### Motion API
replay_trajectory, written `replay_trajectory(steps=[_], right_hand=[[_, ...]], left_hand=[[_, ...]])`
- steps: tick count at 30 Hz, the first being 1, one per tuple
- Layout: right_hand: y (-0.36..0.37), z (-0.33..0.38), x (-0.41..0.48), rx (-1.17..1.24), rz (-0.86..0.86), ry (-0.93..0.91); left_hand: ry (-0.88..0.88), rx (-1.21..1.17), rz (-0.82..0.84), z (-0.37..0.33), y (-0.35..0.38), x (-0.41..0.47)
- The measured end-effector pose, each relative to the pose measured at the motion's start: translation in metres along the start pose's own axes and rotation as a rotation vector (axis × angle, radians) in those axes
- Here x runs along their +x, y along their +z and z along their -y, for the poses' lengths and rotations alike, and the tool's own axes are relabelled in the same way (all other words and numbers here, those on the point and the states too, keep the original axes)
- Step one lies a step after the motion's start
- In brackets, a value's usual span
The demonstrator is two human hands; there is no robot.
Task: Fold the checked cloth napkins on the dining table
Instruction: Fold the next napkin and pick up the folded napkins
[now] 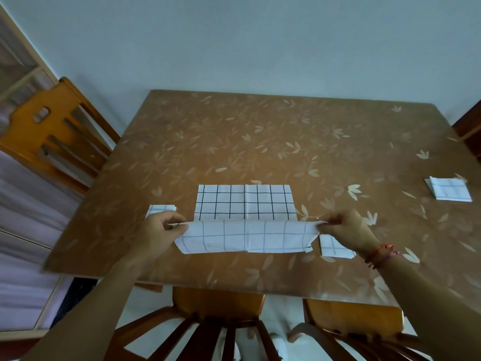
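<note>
A white napkin with a black check [244, 204] lies spread on the dining table [260, 142], its near edge lifted and turned over toward the far side. My left hand [158, 230] pinches the lifted left corner. My right hand [346, 230] pinches the lifted right corner. The raised flap shows its paler underside. A folded checked napkin [160, 209] lies just beyond my left hand, partly hidden by it. Another folded napkin [335, 248] lies under my right wrist. A third folded napkin [449, 192] sits far right.
The table has a brown cover with a pale leaf print. Wooden chairs stand at the left [54, 131], at the near edge [218, 308] and near right [354, 319]. A wall runs right behind the table's far edge.
</note>
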State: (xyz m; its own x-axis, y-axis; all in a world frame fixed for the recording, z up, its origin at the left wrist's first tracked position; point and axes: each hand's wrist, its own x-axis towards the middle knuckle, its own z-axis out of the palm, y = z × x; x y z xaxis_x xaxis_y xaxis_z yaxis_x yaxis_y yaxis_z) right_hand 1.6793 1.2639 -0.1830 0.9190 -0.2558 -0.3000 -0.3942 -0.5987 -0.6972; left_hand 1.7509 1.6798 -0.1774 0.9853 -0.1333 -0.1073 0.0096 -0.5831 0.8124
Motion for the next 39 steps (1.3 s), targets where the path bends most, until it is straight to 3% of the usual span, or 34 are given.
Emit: replay_trajectory(steps=[6,8,11,13,16,20,29,34,39], right_hand=[[0.019,0.004,0.013,0.461,0.107,0.194],[0.023,0.003,0.017,0.399,0.195,0.180],[0.031,-0.001,0.021,0.094,0.309,0.195],[0.038,-0.009,0.025,0.012,0.279,0.231],[0.041,-0.013,0.027,0.066,0.149,0.219],[0.039,-0.002,0.026,0.173,0.100,0.209],[0.030,0.001,0.028,0.078,-0.126,0.178],[0.017,0.004,0.020,0.439,-0.097,0.190],[0.016,0.001,0.014,0.429,-0.043,0.175]], left_hand=[[-0.131,-0.124,-0.067,0.003,0.008,0.021],[-0.140,-0.127,-0.092,0.003,0.012,0.029],[-0.145,-0.123,-0.085,0.005,0.015,0.038],[-0.147,-0.130,-0.084,0.007,0.015,0.044],[-0.147,-0.131,-0.079,0.003,0.014,0.048],[-0.109,-0.151,-0.058,-0.006,0.012,0.050],[-0.096,-0.151,-0.065,-0.010,0.003,0.050],[-0.085,-0.209,-0.103,-0.018,0.000,0.045],[-0.087,-0.200,-0.129,-0.025,0.008,0.044]])
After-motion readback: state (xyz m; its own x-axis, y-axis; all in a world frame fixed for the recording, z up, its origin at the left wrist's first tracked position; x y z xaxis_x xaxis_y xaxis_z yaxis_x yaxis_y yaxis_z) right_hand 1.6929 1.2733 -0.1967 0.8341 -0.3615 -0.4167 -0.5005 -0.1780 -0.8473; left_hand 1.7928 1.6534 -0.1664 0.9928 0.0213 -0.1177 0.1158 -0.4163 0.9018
